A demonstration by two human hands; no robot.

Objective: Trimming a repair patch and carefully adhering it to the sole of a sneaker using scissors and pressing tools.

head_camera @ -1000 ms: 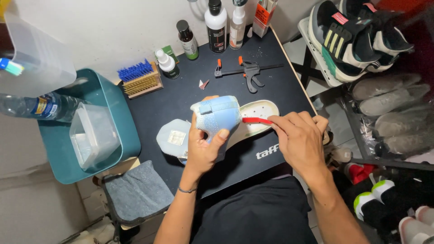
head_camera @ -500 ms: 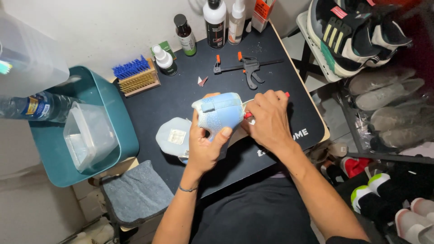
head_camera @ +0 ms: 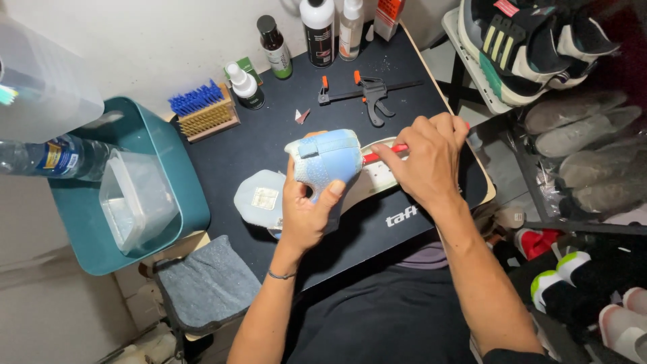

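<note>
Head view: your left hand (head_camera: 306, 212) grips a pale blue shoe (head_camera: 328, 160), fingers wrapped round its heel, thumb pressed on the speckled, suede-like side. The shoe is lifted just over the middle of the black mat (head_camera: 269, 145), sole end toward your right. Your right hand (head_camera: 424, 158) is clenched round a red-handled tool (head_camera: 385, 154), whose handle shows between the shoe and your knuckles; its working end is hidden.

Under the shoe, on the mat, lies a whitish insole (head_camera: 383, 176), flat and long. At the mat's left part sits a second pale, rounded shoe piece (head_camera: 259, 199) with a square cream label on it.

Toward the mat's far edge lies a black bar clamp (head_camera: 367, 91) with orange tips. Beyond it stand bottles: a dark one with a green label (head_camera: 274, 47), a white one with a black band (head_camera: 318, 30), and a small white-capped one (head_camera: 244, 84). A wooden brush with blue bristles (head_camera: 202, 111) rests at the mat's far left corner.

Left of the mat a teal tub (head_camera: 172, 165) holds a clear plastic box (head_camera: 135, 202), with a clear water bottle (head_camera: 54, 156) lying across its rim. A grey cloth (head_camera: 205, 283) lies at the mat's near left corner.
</note>
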